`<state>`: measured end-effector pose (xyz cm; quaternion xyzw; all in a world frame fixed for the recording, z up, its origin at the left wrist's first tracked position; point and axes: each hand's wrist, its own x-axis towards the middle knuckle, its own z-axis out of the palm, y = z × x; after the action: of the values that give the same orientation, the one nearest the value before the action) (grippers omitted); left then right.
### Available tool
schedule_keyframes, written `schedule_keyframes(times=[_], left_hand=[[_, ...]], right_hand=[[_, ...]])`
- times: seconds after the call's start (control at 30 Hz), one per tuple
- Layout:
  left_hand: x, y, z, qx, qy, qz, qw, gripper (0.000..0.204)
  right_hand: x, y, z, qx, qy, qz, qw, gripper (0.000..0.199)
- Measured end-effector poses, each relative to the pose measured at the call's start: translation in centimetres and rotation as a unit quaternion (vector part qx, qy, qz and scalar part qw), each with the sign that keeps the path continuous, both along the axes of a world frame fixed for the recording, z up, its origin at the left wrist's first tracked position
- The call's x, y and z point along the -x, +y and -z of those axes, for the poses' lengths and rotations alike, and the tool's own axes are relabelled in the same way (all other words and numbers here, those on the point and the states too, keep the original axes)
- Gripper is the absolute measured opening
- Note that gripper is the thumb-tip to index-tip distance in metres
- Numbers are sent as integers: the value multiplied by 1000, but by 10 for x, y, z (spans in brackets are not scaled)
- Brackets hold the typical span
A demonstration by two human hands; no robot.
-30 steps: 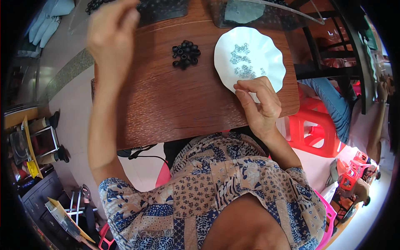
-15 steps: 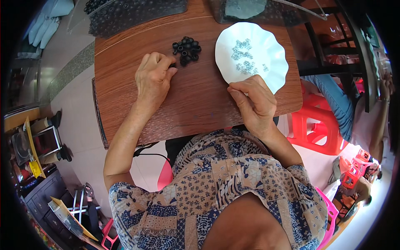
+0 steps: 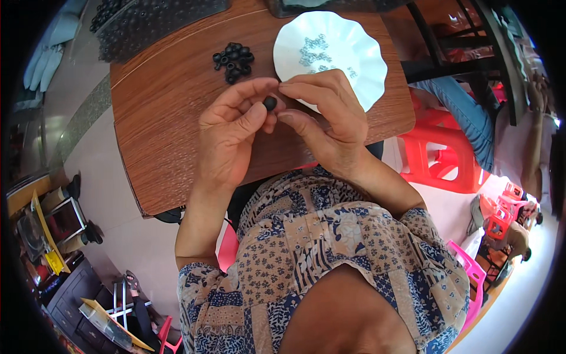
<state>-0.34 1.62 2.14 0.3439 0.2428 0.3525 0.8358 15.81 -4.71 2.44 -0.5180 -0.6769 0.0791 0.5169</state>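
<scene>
My left hand (image 3: 233,133) pinches a small black rubber ring (image 3: 270,104) between thumb and forefinger, over the brown wooden table (image 3: 159,118). My right hand (image 3: 324,121) is beside it, fingertips pressed together right at the ring; something tiny may be between them, too small to tell. A pile of several more black rings (image 3: 233,60) lies on the table just beyond my left hand. A white scalloped plate (image 3: 359,53) with small pale bits on it sits behind my right hand.
A dark mesh tray (image 3: 153,20) of black parts lies at the table's far left edge. Red plastic stools (image 3: 439,156) and another person's blue-trousered leg (image 3: 466,112) are to the right. Clutter stands on the floor at left.
My left hand came back from the far side of the table, picked a black ring from the pile, and brought it in to meet my right hand, which rose to it.
</scene>
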Motion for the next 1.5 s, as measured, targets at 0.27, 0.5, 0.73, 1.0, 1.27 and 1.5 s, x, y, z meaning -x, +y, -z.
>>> schedule_keyframes(times=[0.27, 0.5, 0.73, 1.0, 1.27, 1.5], left_hand=[[-15, -12, 7, 3, 3, -54, 999, 26], [-19, -15, -2, -73, 61, -70, 993, 32], [-21, -16, 14, 51, -12, 15, 999, 26], [-25, -32, 13, 134, -26, -14, 990, 23], [-16, -24, 35, 62, -32, 16, 997, 22], [-16, -23, 44, 76, -50, 30, 995, 20]], right_hand=[[-2, -7, 3, 26, -1, 20, 999, 32], [-6, -6, 3, 6, -1, 3, 1000, 32], [-4, -8, 9, -93, -73, 55, 991, 34], [7, -23, 22, -106, -150, 90, 979, 28], [-44, -21, 21, -48, -165, 171, 970, 23], [-95, -14, 22, 111, -261, 254, 925, 18]])
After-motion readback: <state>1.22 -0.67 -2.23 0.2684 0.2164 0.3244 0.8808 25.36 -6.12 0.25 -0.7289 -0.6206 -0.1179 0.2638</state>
